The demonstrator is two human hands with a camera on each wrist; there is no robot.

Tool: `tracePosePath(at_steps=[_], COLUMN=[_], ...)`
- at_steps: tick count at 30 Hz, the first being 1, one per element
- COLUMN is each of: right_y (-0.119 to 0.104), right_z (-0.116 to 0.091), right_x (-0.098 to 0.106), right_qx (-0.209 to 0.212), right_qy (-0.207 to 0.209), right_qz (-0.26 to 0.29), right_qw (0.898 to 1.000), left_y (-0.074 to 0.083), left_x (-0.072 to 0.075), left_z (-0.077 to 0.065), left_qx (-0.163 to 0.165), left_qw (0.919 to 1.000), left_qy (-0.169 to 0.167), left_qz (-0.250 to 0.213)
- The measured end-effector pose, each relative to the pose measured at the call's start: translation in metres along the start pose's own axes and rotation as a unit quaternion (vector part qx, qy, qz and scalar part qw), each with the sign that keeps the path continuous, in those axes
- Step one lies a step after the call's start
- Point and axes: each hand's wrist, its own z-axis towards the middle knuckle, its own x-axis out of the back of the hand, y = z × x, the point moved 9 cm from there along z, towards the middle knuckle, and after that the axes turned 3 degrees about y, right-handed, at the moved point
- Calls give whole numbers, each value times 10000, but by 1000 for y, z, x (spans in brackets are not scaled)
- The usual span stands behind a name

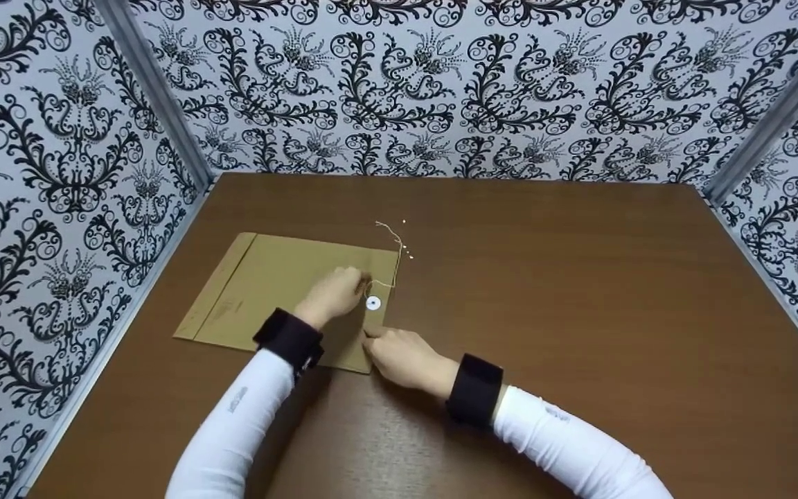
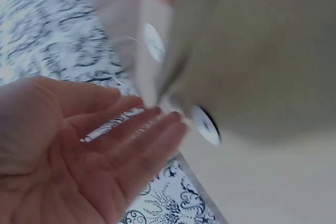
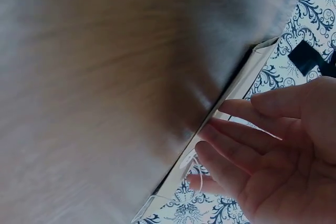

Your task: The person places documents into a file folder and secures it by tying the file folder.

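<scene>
A tan paper envelope (image 1: 288, 277) with a string tie lies on the left half of the brown table. In the left wrist view two white discs, a nearer button (image 2: 207, 124) and a farther one (image 2: 155, 43), sit either side of a raised paper edge. My left hand (image 1: 337, 294) reaches over the envelope, fingers nearly straight with the tips right at that edge. A thin white string (image 1: 399, 260) trails from the visible disc (image 1: 373, 303) past the envelope's edge. At the near right corner, my right hand (image 1: 402, 357) touches the envelope's edge with extended fingers (image 3: 226, 158).
Small white bits (image 1: 407, 253) lie beside the string on the brown table (image 1: 579, 291). Walls with black-and-white scroll patterns (image 1: 440, 90) enclose the table's back and sides, with grey posts (image 1: 156, 90) at the corners.
</scene>
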Motion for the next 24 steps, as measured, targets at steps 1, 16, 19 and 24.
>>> tracePosePath(at_steps=[1,16,19,24], right_y=[0,-1,-2,-1], right_z=[0,1,1,1], right_x=[0,4,5,5], right_qx=[4,25,24,-45], right_qy=[-37,-16,-8,0], right_qz=[23,165,196,267], right_qw=[10000,9999,9998,9996], left_y=[0,-5,-5,-5], left_x=[0,-18,-20,-21], left_z=[3,41,42,45], left_qx=[-120,-1380,-1480,-1553], left_qw=[9997,9696,9669,9661], left_qy=[-16,-54,63,93], left_qz=[229,2019,2076,2061])
